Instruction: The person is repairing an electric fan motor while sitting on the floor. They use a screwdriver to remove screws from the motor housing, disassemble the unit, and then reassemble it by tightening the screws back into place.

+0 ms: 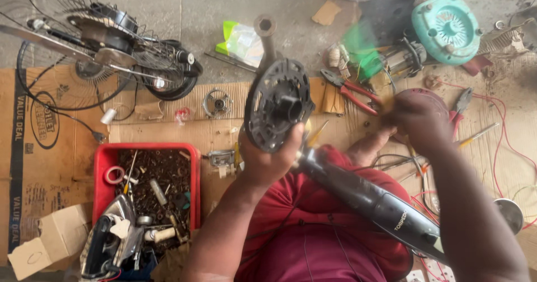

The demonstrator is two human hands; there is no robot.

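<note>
My left hand point(267, 160) grips the neck of a dark fan stand point(369, 199), just under a round black motor housing plate point(278, 104) with a grey shaft pointing away from me. The stand's black column runs down to the right across my red-clad lap. My right hand point(418, 121) reaches out to the right, blurred, over tools on the cardboard; whether it holds anything cannot be made out. Red-handled pliers point(351, 91) lie just left of it.
A red tray point(106, 164) of screws and small parts sits at the left with a clothes iron point(109, 238) below it. A fan guard and blades point(106, 41) lie at the top left. A teal motor cover point(446, 27) is at the top right. Red wires point(503, 125) trail on the right.
</note>
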